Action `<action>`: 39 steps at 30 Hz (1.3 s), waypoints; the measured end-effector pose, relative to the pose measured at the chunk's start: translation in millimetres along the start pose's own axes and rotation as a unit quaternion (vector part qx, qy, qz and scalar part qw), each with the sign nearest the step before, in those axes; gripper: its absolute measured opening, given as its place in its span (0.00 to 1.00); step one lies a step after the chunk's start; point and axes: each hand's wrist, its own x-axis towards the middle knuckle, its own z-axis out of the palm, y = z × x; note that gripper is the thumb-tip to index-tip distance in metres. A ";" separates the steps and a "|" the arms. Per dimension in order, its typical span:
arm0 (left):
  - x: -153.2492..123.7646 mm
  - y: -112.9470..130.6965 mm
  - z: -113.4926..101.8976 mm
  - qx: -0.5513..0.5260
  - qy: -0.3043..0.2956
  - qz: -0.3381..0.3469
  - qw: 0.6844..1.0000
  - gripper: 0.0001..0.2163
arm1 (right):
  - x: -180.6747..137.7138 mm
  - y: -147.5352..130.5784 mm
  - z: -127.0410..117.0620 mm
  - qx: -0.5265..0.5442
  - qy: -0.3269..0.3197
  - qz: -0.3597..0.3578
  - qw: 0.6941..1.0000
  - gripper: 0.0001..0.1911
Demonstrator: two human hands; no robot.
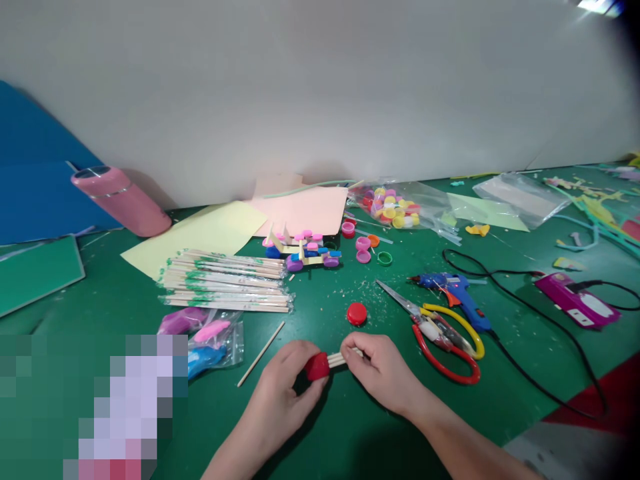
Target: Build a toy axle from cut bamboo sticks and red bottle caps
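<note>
Between the thumb and fingers of my left hand point(290, 380) is a small red piece point(317, 366); whether it is a cap or clay I cannot tell. Several short wooden sticks point(336, 361) reach from it to my right hand point(375, 367), whose fingers pinch their other end. Just beyond the hands lies a round red cap point(357, 314). A single thin wooden stick point(261, 353) rests on the table left of my left hand. Scissors point(430, 327) with one red and one yellow handle lie beyond my right hand.
A blue glue gun point(457, 293) with a black cord lies right. Wrapped chopsticks point(225, 280), bags of clay point(215, 337) and small stick models point(305, 253) stand left and centre. Behind are a bag of caps point(393, 208), coloured sheets point(305, 210) and a pink bottle point(123, 200).
</note>
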 end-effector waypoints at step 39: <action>0.7 -0.3 0.9 -0.002 0.000 -0.002 1.000 0.06 | 0.4 2.0 0.5 0.000 -0.002 0.002 1.000 0.11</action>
